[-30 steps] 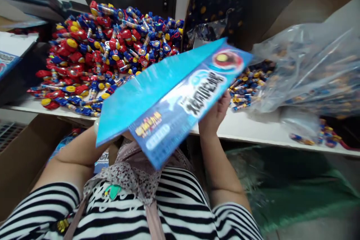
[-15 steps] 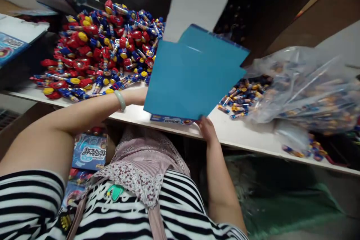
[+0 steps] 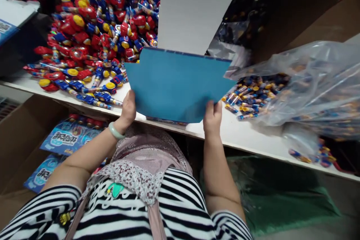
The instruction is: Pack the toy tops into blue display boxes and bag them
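A blue cardboard box (image 3: 180, 86) with a large white flap (image 3: 191, 11) raised at its far side stands at the front edge of the white table (image 3: 239, 131). My left hand (image 3: 129, 109) is pressed to the box's left side, a pale bracelet on the wrist. At the right side my right hand (image 3: 212, 118) grips the box edge, its fingers partly bent over it. Red and blue watch-like toys (image 3: 95, 37) are heaped to the left. Small blue and yellow tubes (image 3: 247, 95) lie to the right of the box.
A large clear plastic bag (image 3: 317, 86) full of small pieces lies at the right. Blue printed packages (image 3: 63, 137) sit in a brown carton (image 3: 17, 150) below the table at left. Green sacking (image 3: 289, 210) is under the table at right. A dark carton stands behind.
The blue box has turned to lie squarer to the table edge. My left hand has come into view at its left side, and my right hand has moved a little up along the right side.
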`<action>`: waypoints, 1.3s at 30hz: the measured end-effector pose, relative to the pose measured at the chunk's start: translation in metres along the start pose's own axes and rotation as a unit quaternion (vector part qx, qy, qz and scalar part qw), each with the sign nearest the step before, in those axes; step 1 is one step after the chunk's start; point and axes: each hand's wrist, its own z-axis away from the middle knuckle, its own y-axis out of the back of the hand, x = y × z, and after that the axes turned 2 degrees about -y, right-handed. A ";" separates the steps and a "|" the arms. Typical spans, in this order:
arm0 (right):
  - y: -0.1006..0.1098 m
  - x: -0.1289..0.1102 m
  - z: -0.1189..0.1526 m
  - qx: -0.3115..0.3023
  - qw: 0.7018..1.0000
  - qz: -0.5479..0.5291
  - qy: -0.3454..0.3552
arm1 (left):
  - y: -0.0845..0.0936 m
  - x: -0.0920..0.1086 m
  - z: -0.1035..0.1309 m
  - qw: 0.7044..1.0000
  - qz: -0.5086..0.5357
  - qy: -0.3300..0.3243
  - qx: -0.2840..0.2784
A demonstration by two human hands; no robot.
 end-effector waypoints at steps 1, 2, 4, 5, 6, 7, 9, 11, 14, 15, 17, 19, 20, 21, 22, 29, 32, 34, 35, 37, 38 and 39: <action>-0.007 0.000 -0.004 0.006 1.000 0.005 0.009 | -0.004 -0.003 -0.004 1.000 -0.004 0.008 0.013; -0.014 0.002 -0.007 -0.005 1.000 0.004 0.015 | -0.006 -0.007 -0.011 1.000 -0.011 0.016 0.018; -0.026 0.010 -0.015 -0.076 0.997 -0.007 0.013 | -0.010 -0.016 -0.026 0.999 -0.016 0.029 -0.014; -0.031 0.015 -0.019 -0.118 0.993 -0.015 0.006 | -0.012 -0.020 -0.033 0.998 -0.008 0.036 -0.048; -0.036 0.020 -0.022 -0.153 0.988 -0.026 -0.003 | -0.014 -0.022 -0.039 0.996 0.009 0.043 -0.084; -0.041 0.024 -0.025 -0.178 0.983 -0.046 -0.012 | -0.018 -0.024 -0.044 0.992 0.031 0.049 -0.115; -0.051 0.031 -0.027 -0.181 0.976 -0.113 -0.034 | -0.028 -0.023 -0.048 0.983 0.099 0.053 -0.143; -0.059 0.037 -0.027 -0.145 0.972 -0.175 -0.055 | -0.038 -0.021 -0.047 0.976 0.172 0.028 -0.133; -0.065 0.042 -0.028 -0.084 0.985 -0.138 -0.065 | -0.048 -0.024 -0.043 0.976 0.191 -0.064 -0.086; -0.064 0.041 -0.031 -0.072 0.992 -0.088 -0.057 | -0.050 -0.026 -0.043 0.981 0.154 -0.096 -0.064; -0.057 0.037 -0.042 -0.066 0.996 0.038 -0.039 | -0.053 -0.032 -0.043 0.989 0.052 -0.139 -0.024; -0.047 0.026 -0.059 -0.108 0.982 0.150 -0.036 | -0.056 -0.038 -0.044 0.986 -0.035 -0.164 -0.008; -0.042 0.018 -0.069 -0.144 0.970 0.193 -0.040 | -0.058 -0.040 -0.044 0.982 -0.065 -0.175 -0.005; -0.038 0.010 -0.079 -0.185 0.955 0.230 -0.042 | -0.060 -0.041 -0.044 0.979 -0.087 -0.187 -0.003; -0.035 0.002 -0.090 -0.227 0.936 0.266 -0.039 | -0.063 -0.042 -0.044 0.975 -0.104 -0.196 -0.003; -0.041 -0.031 -0.156 -0.388 0.809 0.442 -0.017 | -0.072 -0.040 -0.037 0.950 -0.211 -0.227 -0.044; -0.056 -0.034 -0.174 -0.428 0.733 0.528 0.019 | -0.073 -0.034 -0.035 0.932 -0.267 -0.232 -0.078; -0.071 -0.035 -0.178 -0.439 0.672 0.596 0.030 | -0.075 -0.029 -0.034 0.912 -0.318 -0.223 -0.135; -0.081 -0.034 -0.177 -0.435 0.652 0.620 0.029 | -0.077 -0.027 -0.033 0.898 -0.350 -0.211 -0.164; -0.099 -0.032 -0.168 -0.409 0.644 0.646 0.023 | -0.083 -0.024 -0.033 0.865 -0.418 -0.182 -0.211; -0.108 -0.031 -0.161 -0.396 0.643 0.655 0.025 | -0.086 -0.023 -0.032 0.848 -0.449 -0.170 -0.226; -0.115 -0.029 -0.151 -0.386 0.644 0.660 0.029 | -0.088 -0.022 -0.032 0.832 -0.474 -0.162 -0.238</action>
